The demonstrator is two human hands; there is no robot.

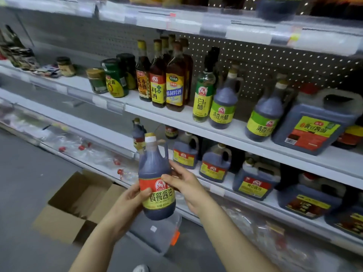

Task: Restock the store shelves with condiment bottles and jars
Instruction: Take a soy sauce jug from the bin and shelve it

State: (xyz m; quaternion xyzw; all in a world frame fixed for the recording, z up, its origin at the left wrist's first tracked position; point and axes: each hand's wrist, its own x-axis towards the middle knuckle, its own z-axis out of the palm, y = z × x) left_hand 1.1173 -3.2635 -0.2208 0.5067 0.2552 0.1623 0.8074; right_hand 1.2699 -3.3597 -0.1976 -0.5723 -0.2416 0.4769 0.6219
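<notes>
I hold a dark soy sauce bottle with a white cap, a side handle and a red-and-yellow label, upright in front of the lower shelf. My left hand grips its lower left side, thumb on the label. My right hand holds the right side, thumb across the label's red band and fingers behind. A matching bottle stands on the lower shelf just behind it.
The middle shelf carries green jars, cooking wine bottles, a white vinegar bottle and dark vinegar jugs. More soy sauce jugs line the lower shelf to the right. An open cardboard box and a clear plastic bin sit on the floor.
</notes>
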